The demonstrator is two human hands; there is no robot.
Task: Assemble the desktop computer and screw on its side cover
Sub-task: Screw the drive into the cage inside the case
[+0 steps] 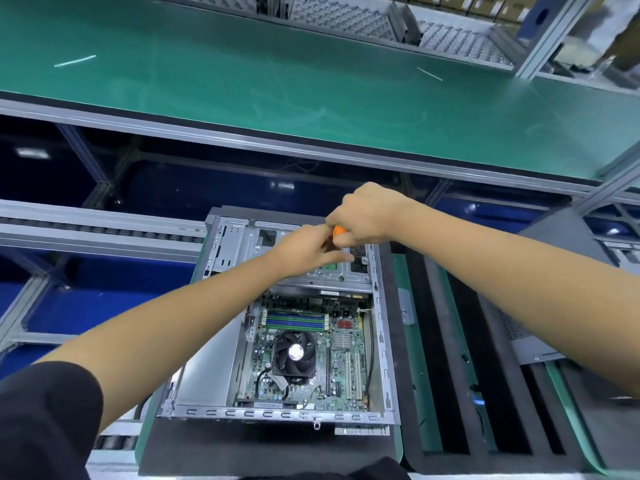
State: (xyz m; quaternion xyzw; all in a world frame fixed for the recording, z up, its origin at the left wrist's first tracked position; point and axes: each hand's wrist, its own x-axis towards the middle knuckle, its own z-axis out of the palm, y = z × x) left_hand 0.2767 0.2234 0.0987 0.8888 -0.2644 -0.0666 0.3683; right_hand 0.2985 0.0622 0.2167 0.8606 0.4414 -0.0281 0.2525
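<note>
Here the right hand (367, 216) grips an orange-handled screwdriver (339, 231), left hand (308, 249) pinching its shaft above the open case (384, 341).

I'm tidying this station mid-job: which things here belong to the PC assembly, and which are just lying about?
In use:
open grey metal computer case
orange-handled screwdriver, in right hand
left hand, steadying near its tip

Lying about:
grey perforated side panel
green conveyor belt

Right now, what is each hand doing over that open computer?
Left hand: fingers pinch near the tool's tip; what they hold cannot be told.
Right hand: grip closed round the orange-handled screwdriver.
</note>
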